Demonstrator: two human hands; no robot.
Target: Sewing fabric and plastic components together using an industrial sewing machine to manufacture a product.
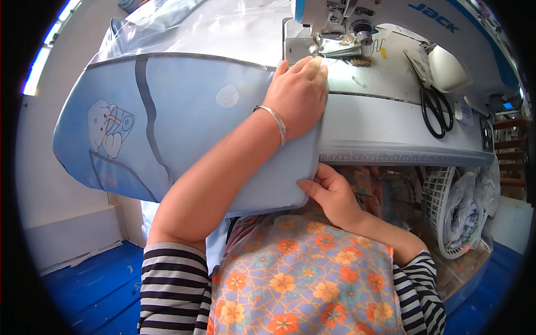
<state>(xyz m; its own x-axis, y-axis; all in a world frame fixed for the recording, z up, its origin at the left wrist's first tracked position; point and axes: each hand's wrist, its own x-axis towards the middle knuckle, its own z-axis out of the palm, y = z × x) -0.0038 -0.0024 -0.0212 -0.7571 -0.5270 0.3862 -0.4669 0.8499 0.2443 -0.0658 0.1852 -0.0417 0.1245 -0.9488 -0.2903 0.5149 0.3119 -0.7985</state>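
A light blue fabric piece [195, 111] with dark edging, a dark strap [146, 100], a round white patch [228, 96] and a printed cartoon animal [110, 128] lies across the table's left side. My left hand [298, 95], a bracelet at its wrist, rests flat on the fabric's right edge. Its fingers stretch forward, close to the needle area of a sewing machine [335, 49]. Lower down, at the near right corner, my right hand [335, 195] pinches the fabric edge between thumb and fingers. The fabric's underside is hidden.
Black-handled scissors [425, 111] lie on the machine table [374, 120] at the right. A ruler strip [391, 155] runs along its front edge. Below stands a white basket [438, 206] with plastic-wrapped items. Clear plastic [223, 28] covers material behind the fabric.
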